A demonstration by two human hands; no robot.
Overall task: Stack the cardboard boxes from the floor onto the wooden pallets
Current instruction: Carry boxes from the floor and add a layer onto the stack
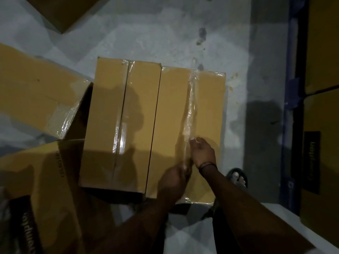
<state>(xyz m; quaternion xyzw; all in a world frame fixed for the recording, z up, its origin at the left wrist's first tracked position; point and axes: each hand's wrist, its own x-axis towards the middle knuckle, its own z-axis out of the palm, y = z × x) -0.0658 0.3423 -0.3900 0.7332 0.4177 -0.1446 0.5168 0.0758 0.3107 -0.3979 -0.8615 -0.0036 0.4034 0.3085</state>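
- The taped box (207,99) lies on the floor (146,37), touching a second box (110,116) at its 9 o'clock.
- The right hand (202,154) pinches the box's loose tape (190,107); the left hand (174,182), at its 7 o'clock, curls round the same strip.

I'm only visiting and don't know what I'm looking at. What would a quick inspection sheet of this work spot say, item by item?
Surface: grey concrete floor, stained and scuffed.
Job's things: two cardboard boxes side by side on the floor, the left box and the right box; the clear tape along the right box's seam is wrinkled and lifting. No wooden pallet recognisable.
Clutter: tilted boxes crowd the left side.
Hands: the right hand pinches the clear tape; the left hand is at the same tape, too blurred to judge its grip.
Cables: nothing seen.
Surroundings: blue frame at right with stacked boxes beyond it; sandalled foot beside the right box.
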